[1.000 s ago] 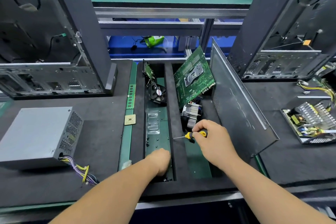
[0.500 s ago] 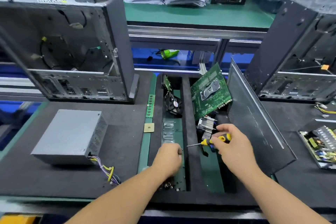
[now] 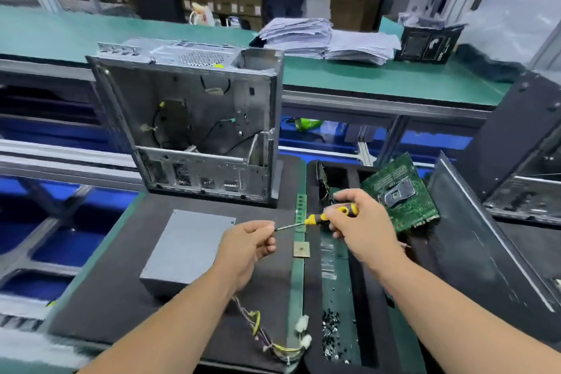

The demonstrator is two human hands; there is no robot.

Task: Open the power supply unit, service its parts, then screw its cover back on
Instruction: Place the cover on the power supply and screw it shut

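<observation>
A closed grey power supply unit [image 3: 189, 247] lies on the black mat at centre left, its coloured cable bundle [image 3: 274, 340] trailing toward the front edge. My right hand [image 3: 362, 228] grips the yellow-and-black handle of a screwdriver [image 3: 315, 218], shaft pointing left. My left hand [image 3: 252, 244] has its fingers pinched together right at the screwdriver tip, to the right of the unit; what they pinch is too small to make out. A pile of small dark screws [image 3: 332, 334] sits in the green tray slot near the front.
An open grey computer case [image 3: 197, 127] stands behind the unit. A green motherboard [image 3: 400, 191] leans in the tray, with a dark side panel [image 3: 473, 234] to its right. A RAM stick [image 3: 301, 206] and CPU chip [image 3: 301, 249] lie on the green strip. Paper stacks rest on the rear bench.
Both hands rose out of the tray and shifted left toward the power supply. My left hand left the screw slot and came to the screwdriver tip. The camera tilted up.
</observation>
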